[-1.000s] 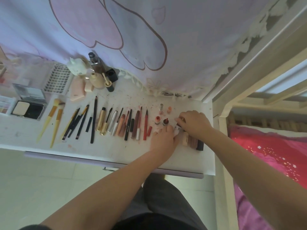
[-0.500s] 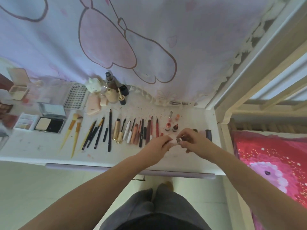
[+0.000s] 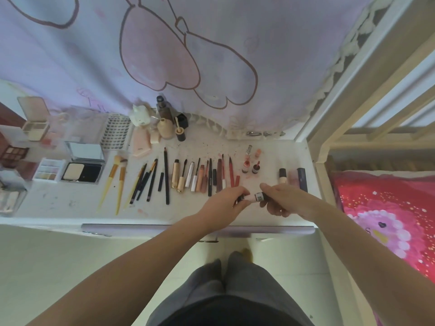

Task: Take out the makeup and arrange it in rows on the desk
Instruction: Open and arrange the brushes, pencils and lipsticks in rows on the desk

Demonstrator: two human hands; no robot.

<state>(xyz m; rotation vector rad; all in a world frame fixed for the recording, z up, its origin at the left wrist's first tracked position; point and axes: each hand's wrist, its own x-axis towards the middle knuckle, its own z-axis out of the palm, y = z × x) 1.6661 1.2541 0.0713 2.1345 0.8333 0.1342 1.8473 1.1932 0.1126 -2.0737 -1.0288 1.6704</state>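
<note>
Both hands met above the near edge of the table, sharing one small pale pink tube. The left hand had its fingertips curled round the tube's dark end, and the right hand pinched the opposite end between thumb and fingers; whether a cap was being turned could not be made out. Just beyond the left hand lay the row of lip pencils and tubes, with the brushes farther out to its left. Beyond the gap between the hands stood four small bottles. Just past the right hand lay a cream tube and a dark navy stick, side by side.
</note>
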